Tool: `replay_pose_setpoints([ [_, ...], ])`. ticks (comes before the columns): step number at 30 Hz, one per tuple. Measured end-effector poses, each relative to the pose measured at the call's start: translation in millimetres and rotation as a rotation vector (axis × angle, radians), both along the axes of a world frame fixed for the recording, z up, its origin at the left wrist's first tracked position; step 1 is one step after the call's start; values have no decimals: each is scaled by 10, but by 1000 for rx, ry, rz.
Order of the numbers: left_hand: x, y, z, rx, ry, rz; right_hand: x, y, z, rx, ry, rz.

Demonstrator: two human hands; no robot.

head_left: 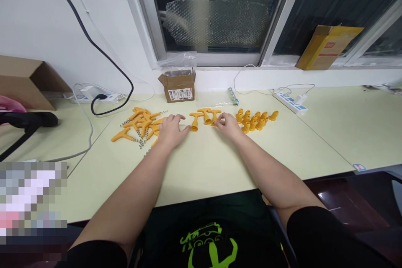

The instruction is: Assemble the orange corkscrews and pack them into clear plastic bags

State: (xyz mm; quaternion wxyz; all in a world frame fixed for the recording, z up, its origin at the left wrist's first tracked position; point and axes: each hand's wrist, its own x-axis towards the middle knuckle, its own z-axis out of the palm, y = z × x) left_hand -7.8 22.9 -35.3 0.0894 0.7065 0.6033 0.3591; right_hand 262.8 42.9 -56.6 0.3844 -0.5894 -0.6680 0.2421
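On the pale table, three yellow T-shaped pieces with sleeves lie in a row between my hands: a left one (194, 122), a middle one (206, 116) and a right one (214, 114). My left hand (172, 131) has thumb and fingers apart, holding nothing, its thumb tip close to the left piece. My right hand (229, 126) has its fingertips at the right piece, pinched on its lower part. Left of my left hand is a heap of yellow T-handles (141, 122) with metal spirals. Several yellow sleeves (253, 123) stand grouped right of my right hand.
A small open carton (179, 88) and a clear plastic bag (215, 98) lie behind the row. Power strips (290, 102) with cables sit at both sides. A black cable (94, 46) hangs at left, near a large cardboard box (23, 79). A yellow box (329, 47) leans against the window.
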Motion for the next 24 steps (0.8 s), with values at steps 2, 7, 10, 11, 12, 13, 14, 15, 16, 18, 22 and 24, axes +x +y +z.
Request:
replay_pose_setpoints([
  [2,-240,-1,94,-80,38,-6,24,-29,46,-9,-39,15],
  [7,-687,-86,429,-541,106,-117,177,-84,241,92,-253,-31],
  [10,-706,-178,585,-692,227,-113,319,-88,349,168,-379,-153],
  [11,-681,-202,610,-704,255,-107,373,-86,376,163,-425,-205],
  [12,-650,-219,620,-707,275,-103,429,-82,397,144,-471,-260],
  [13,-617,-229,617,-704,288,-100,486,-76,412,113,-511,-310],
  [14,-585,-233,602,-696,295,-97,543,-68,422,74,-543,-347],
  [15,-558,-230,580,-688,300,-96,597,-58,429,30,-567,-366],
  [16,-536,-224,553,-677,304,-99,645,-46,432,-16,-584,-372],
  [18,-503,-205,497,-656,322,-117,716,-21,433,-101,-602,-362],
  [22,-447,-176,417,-642,351,-153,746,6,436,-168,-615,-349],
  [24,-415,-169,398,-641,335,-174,726,2,435,-163,-624,-347],
])
